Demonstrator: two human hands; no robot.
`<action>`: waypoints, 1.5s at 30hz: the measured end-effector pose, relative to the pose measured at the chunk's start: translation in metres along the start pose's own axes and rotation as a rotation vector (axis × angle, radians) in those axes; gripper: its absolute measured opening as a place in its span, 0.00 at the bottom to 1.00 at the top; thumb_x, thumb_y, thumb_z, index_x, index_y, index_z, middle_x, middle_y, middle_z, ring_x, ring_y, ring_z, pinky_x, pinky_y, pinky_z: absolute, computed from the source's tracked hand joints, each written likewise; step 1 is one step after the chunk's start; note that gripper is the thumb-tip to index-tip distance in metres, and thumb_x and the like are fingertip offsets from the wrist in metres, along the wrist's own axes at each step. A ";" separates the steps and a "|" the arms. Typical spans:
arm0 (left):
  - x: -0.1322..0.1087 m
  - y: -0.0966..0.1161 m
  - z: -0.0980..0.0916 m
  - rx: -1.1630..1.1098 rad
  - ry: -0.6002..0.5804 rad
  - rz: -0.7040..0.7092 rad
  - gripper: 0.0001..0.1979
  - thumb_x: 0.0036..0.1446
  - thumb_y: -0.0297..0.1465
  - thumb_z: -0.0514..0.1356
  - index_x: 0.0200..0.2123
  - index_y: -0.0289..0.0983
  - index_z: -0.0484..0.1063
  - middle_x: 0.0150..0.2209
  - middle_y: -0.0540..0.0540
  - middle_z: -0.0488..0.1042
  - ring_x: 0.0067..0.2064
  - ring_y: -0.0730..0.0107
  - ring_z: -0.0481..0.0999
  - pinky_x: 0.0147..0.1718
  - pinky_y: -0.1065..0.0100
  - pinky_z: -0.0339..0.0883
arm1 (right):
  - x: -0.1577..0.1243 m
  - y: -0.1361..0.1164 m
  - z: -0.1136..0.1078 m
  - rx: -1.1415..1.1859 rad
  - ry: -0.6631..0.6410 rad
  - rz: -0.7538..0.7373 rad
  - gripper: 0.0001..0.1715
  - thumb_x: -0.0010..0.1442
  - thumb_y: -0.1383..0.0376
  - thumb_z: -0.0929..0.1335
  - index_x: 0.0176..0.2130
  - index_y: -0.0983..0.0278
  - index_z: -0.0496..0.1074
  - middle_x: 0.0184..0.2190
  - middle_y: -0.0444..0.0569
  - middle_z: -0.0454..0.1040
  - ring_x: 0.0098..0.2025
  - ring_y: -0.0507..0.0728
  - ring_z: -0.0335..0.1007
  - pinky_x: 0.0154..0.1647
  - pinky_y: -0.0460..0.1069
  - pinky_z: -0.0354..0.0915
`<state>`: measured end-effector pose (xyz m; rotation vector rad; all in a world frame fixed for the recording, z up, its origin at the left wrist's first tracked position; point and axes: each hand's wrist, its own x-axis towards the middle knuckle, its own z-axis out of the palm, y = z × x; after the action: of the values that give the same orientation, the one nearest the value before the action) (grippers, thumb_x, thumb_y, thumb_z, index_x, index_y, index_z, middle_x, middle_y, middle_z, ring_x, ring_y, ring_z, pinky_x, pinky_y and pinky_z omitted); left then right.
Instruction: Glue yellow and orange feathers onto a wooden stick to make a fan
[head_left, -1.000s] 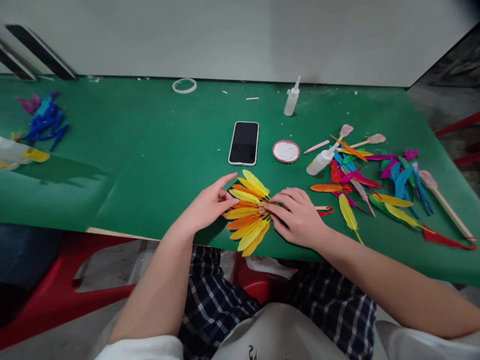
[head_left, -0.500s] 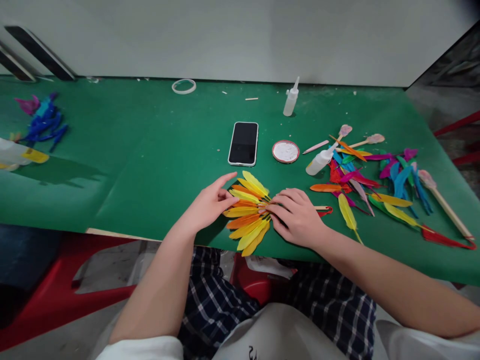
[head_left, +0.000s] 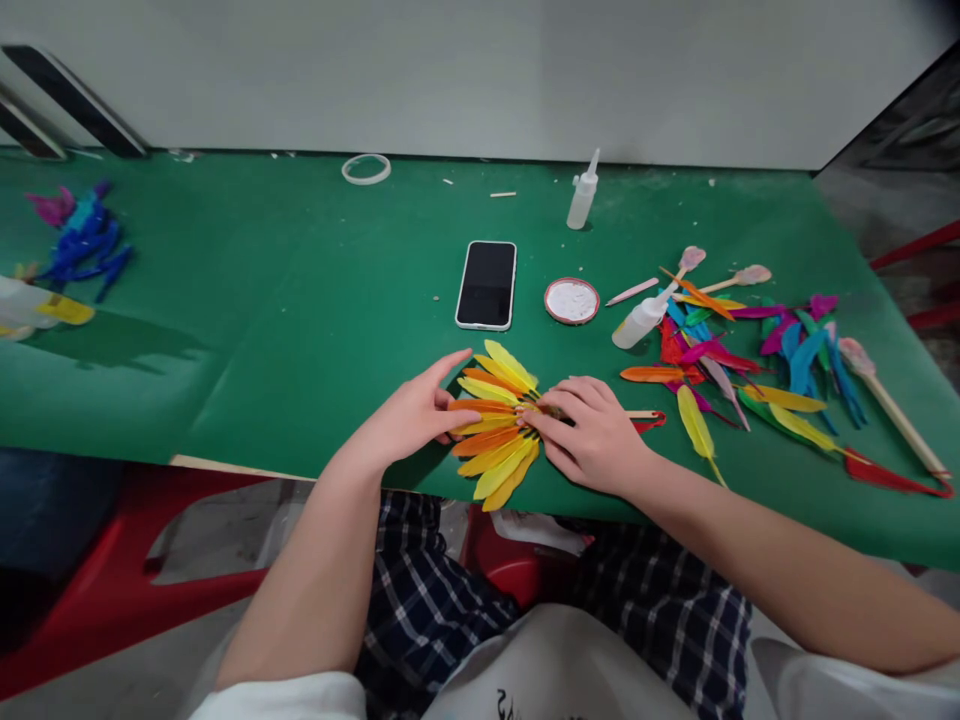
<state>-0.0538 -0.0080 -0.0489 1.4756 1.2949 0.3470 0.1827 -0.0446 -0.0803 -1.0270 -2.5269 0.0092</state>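
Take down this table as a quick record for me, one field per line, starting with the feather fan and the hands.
Fan: yellow and orange, spread on the green table
Left hand: thumb over the feather tips; grip unclear
Right hand: fingertips at the quill ends
Phone: screen dark, beyond the fan
Dish: white contents, right of the phone
Back bottle: upright, near the wall
Near bottle: beside the loose feathers
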 end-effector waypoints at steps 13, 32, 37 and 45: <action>-0.002 -0.004 0.000 0.026 -0.061 0.043 0.40 0.47 0.32 0.61 0.61 0.44 0.46 0.21 0.53 0.67 0.22 0.72 0.68 0.21 0.71 0.63 | 0.000 0.000 -0.001 0.025 0.008 0.007 0.16 0.54 0.68 0.63 0.44 0.63 0.70 0.39 0.52 0.70 0.46 0.59 0.59 0.50 0.58 0.56; 0.008 -0.005 0.007 0.028 0.064 0.113 0.31 0.51 0.35 0.57 0.58 0.43 0.52 0.23 0.52 0.68 0.24 0.74 0.65 0.23 0.72 0.58 | -0.001 0.000 0.002 0.053 0.042 -0.061 0.17 0.54 0.69 0.63 0.45 0.66 0.69 0.40 0.52 0.72 0.46 0.59 0.60 0.51 0.58 0.57; 0.011 -0.004 0.010 0.025 0.083 0.129 0.31 0.51 0.34 0.57 0.58 0.42 0.53 0.24 0.51 0.68 0.24 0.73 0.65 0.24 0.71 0.59 | 0.001 0.000 0.001 0.067 0.044 -0.049 0.16 0.54 0.69 0.62 0.44 0.66 0.70 0.38 0.52 0.72 0.45 0.59 0.60 0.50 0.57 0.58; 0.011 -0.004 0.009 -0.007 0.050 0.114 0.31 0.52 0.35 0.57 0.58 0.41 0.52 0.24 0.51 0.69 0.25 0.71 0.68 0.25 0.70 0.61 | -0.003 0.001 0.002 0.099 0.136 0.019 0.19 0.54 0.70 0.63 0.46 0.63 0.68 0.38 0.51 0.71 0.44 0.58 0.61 0.46 0.56 0.60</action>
<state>-0.0446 -0.0046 -0.0600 1.5477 1.2499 0.4650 0.1845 -0.0453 -0.0832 -0.9787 -2.3691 0.0672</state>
